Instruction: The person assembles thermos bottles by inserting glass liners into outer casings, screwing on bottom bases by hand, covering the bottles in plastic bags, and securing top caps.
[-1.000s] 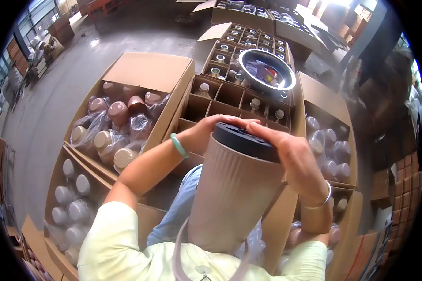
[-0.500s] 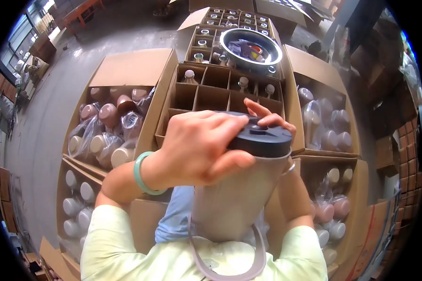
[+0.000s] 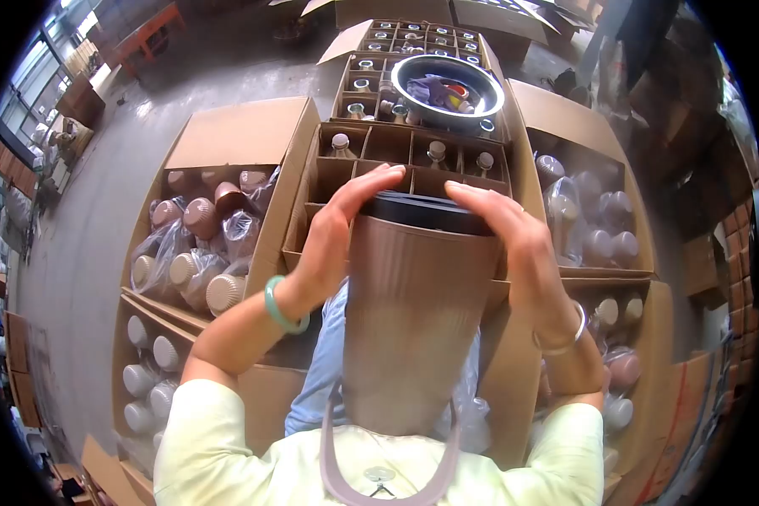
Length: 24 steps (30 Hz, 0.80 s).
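A large brownish-mauve ribbed tumbler [image 3: 417, 320] with a black lid [image 3: 430, 212] stands upright close to my chest. A mauve strap handle [image 3: 333, 472] hangs in a loop at its near side. My left hand [image 3: 331, 232], with a green bangle at the wrist, is cupped along the left side of the tumbler's top, fingers reaching the lid's far edge. On the opposite side my right hand [image 3: 521, 244], a silver bangle at its wrist, is cupped the same way. The tumbler is held between both hands. My thumbs are mostly hidden.
Ahead lies a divided carton [image 3: 354, 179] with a few capped bottles. Behind it, a metal bowl [image 3: 489, 108] of small items rests on another bottle carton. Open cartons of plastic-wrapped ribbed cups [image 3: 201, 218] stand at the left, and wrapped cups [image 3: 613, 211] fill cartons at the right.
My left hand has moved off the lid's top to the tumbler's left side. My right hand has come round to the right side. The tumbler has shifted slightly left and straightened.
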Available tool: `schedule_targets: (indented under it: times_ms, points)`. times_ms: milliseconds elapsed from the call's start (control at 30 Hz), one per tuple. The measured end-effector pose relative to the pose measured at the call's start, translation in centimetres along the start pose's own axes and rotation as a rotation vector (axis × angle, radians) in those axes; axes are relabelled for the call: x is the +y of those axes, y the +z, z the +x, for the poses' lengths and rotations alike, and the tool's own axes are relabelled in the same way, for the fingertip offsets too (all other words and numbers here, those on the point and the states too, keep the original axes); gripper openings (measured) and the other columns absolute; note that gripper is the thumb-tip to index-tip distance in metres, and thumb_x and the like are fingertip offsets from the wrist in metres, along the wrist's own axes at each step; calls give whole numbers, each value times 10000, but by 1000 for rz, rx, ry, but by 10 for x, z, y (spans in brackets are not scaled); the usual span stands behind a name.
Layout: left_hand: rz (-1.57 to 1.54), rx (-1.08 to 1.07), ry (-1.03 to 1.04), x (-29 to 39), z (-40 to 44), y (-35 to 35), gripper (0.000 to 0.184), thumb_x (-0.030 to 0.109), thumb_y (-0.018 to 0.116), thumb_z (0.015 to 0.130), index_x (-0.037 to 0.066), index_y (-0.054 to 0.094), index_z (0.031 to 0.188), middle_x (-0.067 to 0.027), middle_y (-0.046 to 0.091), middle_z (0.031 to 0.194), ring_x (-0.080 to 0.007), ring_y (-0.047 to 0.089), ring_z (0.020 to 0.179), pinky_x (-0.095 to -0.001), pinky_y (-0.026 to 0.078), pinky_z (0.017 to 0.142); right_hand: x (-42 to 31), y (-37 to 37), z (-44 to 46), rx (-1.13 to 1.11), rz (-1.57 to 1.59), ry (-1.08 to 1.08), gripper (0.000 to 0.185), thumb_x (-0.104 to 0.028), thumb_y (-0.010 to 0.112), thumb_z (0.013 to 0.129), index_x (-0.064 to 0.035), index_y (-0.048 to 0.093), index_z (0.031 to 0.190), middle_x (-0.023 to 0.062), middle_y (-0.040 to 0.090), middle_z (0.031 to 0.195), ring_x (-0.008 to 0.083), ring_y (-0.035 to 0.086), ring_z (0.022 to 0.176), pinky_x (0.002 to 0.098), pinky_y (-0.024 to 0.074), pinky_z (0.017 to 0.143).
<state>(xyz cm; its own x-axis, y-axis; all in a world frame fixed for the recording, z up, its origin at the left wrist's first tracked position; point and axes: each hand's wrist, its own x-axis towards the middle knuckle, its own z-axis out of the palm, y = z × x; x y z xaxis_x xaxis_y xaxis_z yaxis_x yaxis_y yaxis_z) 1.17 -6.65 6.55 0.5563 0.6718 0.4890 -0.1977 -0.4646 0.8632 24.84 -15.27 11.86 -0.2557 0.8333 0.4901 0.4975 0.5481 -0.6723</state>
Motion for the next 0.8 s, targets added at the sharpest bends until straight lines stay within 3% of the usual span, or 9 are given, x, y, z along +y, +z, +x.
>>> schedule_targets:
  times_ms: [67,167,233,300,333,467,567,700,800]
  points:
    - [-322,-77,-475,-36,10,-15,923,722,104,970,14,479,1428,-176,536,1413,-237,463,1359,-423,285,1167,-21,-5,8,-102,-12,-127,823,-624,193,1002,30,549,1352,233,551,1381,338,519,1309,528,325,1103]
    - [-86,181,-136,-29,14,-27,852,685,141,996,36,494,1419,-188,529,1416,-220,438,1379,-404,300,1166,30,-14,11,197,44,82,741,-560,204,1045,4,609,1304,206,528,1417,294,444,1376,434,295,1143]
    - [-315,29,-244,-35,18,-20,776,644,196,1014,50,523,1391,-171,548,1396,-219,451,1366,-406,312,1160,49,-8,18,-142,519,124,617,-480,281,1065,-23,654,1245,187,562,1391,291,490,1338,430,299,1140]
    - [-539,-129,-357,-41,20,-12,700,603,251,1032,64,552,1362,-154,567,1376,-219,464,1353,-409,323,1154,16,-5,13,-152,148,92,545,-417,319,1069,-23,646,1252,162,578,1382,281,510,1324,453,289,1140]
    - [-674,-53,-882,-44,31,-17,665,559,283,1043,34,555,1349,-121,585,1348,-216,488,1310,-367,335,1146,-8,-4,20,-154,126,-99,504,-371,337,1066,-14,633,1264,155,580,1382,269,522,1317,472,268,1146]
    - [-501,-137,-360,-18,47,-41,654,498,244,1056,20,576,1355,-146,505,1460,-268,416,1385,-387,262,1188,36,-26,30,-116,233,-92,542,-408,338,1061,-19,614,1318,139,546,1434,311,452,1376,455,250,1157]
    - [-415,-202,-305,-20,34,-19,702,565,269,1038,18,601,1326,-150,508,1456,-255,433,1374,-379,278,1181,65,-11,13,-323,387,105,583,-447,326,1051,-19,598,1337,148,540,1438,310,449,1384,481,208,1170]
    - [-786,-299,-882,-137,47,-33,547,437,484,1030,0,538,1354,-133,563,1377,-210,548,1249,-381,399,1101,-15,-12,38,-345,273,-312,559,-394,344,1048,-18,482,1438,142,502,1476,277,448,1393,451,217,1171]
    - [-750,-338,-590,-52,49,-54,701,554,335,1026,-2,490,1424,-151,452,1502,-246,471,1359,-379,305,1177,57,-23,21,-247,230,37,487,-351,397,1050,1,573,1337,163,617,1327,304,562,1269,404,365,1085]
